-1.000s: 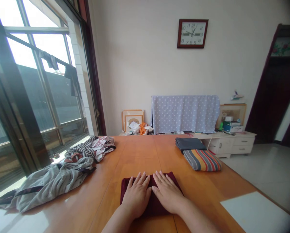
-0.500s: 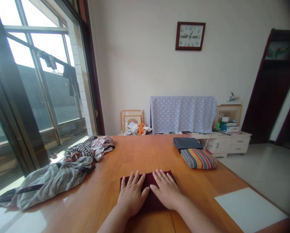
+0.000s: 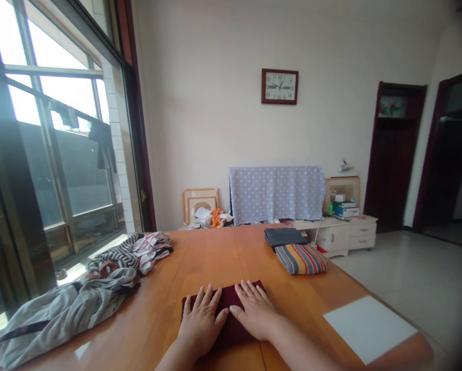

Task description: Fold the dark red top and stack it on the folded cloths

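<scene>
At the near side of the wooden table [image 3: 203, 257], around the middle, two hands lie palm down on a folded maroon cloth [image 3: 234, 332]. The left hand [image 3: 202, 322] is open and flat, fingers spread and pointing to the far side, over the left part of the cloth. The right hand [image 3: 256, 312] is also open and flat, slanting in from the right over the other part, its thumb close to the left thumb with a strip of maroon showing between them. Neither hand grips anything.

To the right of the cloth and well apart from it, a white sheet [image 3: 370, 327] lies flat toward the table's near right corner. Farther off, near the right edge, sits a folded cloth with coloured stripes [image 3: 300, 258], and just beyond it a folded dark cloth [image 3: 285, 236].

Along the left edge, loose garments lie in a heap: a grey one [image 3: 61, 314] nearest, then a black-and-white patterned one [image 3: 113, 252], then a pale pink one [image 3: 153, 245] on the far right of the heap.

Past the table's far edge, a dotted blue-grey cover [image 3: 277, 193] hangs above a white cabinet [image 3: 364, 234], and a clock [image 3: 280, 86] hangs on the wall.
</scene>
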`<state>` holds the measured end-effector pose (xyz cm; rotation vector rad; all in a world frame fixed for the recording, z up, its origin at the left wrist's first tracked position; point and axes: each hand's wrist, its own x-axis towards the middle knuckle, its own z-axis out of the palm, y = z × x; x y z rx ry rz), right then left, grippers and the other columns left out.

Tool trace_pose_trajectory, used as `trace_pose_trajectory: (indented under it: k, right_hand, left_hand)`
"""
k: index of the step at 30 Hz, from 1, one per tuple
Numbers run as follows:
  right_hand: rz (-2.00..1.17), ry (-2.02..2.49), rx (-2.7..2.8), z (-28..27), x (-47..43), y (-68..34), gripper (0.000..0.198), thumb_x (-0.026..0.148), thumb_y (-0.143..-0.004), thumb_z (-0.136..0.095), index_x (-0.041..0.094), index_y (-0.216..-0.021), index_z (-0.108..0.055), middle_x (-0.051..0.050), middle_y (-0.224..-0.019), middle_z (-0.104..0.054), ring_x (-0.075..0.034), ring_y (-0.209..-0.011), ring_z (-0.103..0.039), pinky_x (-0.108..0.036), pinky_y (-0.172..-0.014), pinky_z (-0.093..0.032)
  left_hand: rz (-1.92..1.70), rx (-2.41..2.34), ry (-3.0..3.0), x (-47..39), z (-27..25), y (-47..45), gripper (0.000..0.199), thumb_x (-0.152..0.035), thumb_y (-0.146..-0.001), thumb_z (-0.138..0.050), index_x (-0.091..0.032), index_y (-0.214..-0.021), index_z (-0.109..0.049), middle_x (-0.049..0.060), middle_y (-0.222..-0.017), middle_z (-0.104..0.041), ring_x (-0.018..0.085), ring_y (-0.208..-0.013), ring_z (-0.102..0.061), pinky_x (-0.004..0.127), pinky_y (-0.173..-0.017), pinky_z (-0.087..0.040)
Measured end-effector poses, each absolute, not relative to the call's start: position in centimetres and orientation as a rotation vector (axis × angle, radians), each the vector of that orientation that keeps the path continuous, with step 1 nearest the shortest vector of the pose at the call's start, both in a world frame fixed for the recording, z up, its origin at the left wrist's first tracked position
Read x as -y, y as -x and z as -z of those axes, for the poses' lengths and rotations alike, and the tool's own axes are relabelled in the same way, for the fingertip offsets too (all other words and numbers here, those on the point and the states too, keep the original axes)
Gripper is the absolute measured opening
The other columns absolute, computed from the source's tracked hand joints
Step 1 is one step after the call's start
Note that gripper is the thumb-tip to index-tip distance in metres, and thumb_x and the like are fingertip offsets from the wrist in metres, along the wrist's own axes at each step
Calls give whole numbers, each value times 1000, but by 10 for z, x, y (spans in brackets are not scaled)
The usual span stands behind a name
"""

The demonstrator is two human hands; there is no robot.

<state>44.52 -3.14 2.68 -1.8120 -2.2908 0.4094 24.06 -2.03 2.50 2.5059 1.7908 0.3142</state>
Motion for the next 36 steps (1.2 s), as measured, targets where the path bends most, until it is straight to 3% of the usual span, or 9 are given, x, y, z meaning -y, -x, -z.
trace_pose_trajectory:
  k: [12, 17, 22, 25, 27, 30, 33, 36]
  right_hand:
    - [-400, 1852, 2186, -24, 47, -458, 77, 68, -94, -21, 23, -157, -17, -4, -164, -8, -25, -152, -3, -46, -122, 0]
    - [-441, 1849, 2187, -25, 47, -461, 77, 67, -94, -24, 23, -157, -18, -4, -164, -8, -24, -152, -3, -45, -122, 0]
    - [-499, 1833, 2149, -21, 52, -471, 75, 68, -94, -26, 24, -155, -25, -4, -165, -11, -24, -152, -1, -43, -121, -6]
    - [-523, 1817, 2110, -15, 56, -479, 74, 66, -94, -30, 23, -154, -30, -5, -164, -13, -25, -152, -2, -43, -121, -10]
    - [-538, 1792, 2054, -10, 57, -484, 71, 62, -93, -39, 21, -151, -37, -7, -163, -19, -26, -151, -8, -41, -120, -15]
    - [-499, 1758, 1873, -4, 57, -492, 61, 51, -90, -50, 17, -141, -52, -11, -156, -37, -25, -146, -30, -36, -116, -26]
    - [-453, 1761, 1737, 0, 56, -501, 49, 42, -92, -47, 16, -130, -61, -12, -138, -59, -24, -128, -53, -33, -105, -39]
    - [-438, 1781, 1666, 2, 56, -507, 42, 38, -93, -42, 17, -121, -66, -11, -120, -70, -23, -111, -63, -32, -93, -45]
  left_hand:
    - [-307, -1766, -2489, 17, -24, -240, 70, -70, -91, -26, -35, -151, -35, 3, -162, -23, 31, -151, -12, 63, -117, -5]
    - [-363, -1781, -2472, 22, -24, -232, 74, -69, -92, -24, -27, -152, -36, 7, -162, -24, 29, -151, -14, 54, -120, -10]
    - [-432, -1845, -2387, 35, -24, -210, 69, -66, -93, -28, -27, -149, -41, 8, -161, -27, 29, -150, -17, 55, -119, -15]
    - [-546, -1860, -2352, 43, -23, -194, 61, -60, -93, -36, -25, -141, -52, 9, -157, -36, 29, -146, -27, 52, -117, -21]
    - [-689, -1865, -2319, 46, -23, -185, 53, -52, -93, -41, -21, -131, -60, 11, -149, -47, 27, -139, -41, 42, -115, -29]
    - [-906, -1931, -2077, 48, -23, -173, 42, -43, -93, -42, -18, -118, -65, 12, -129, -63, 24, -119, -59, 33, -102, -40]
    - [-969, -1976, -1866, 47, -23, -166, 38, -41, -93, -39, -19, -107, -67, 10, -109, -71, 24, -104, -65, 31, -88, -46]
    - [-950, -1975, -1806, 47, -20, -163, 38, -45, -92, -41, -19, -106, -65, 8, -105, -73, 24, -101, -66, 30, -82, -47]
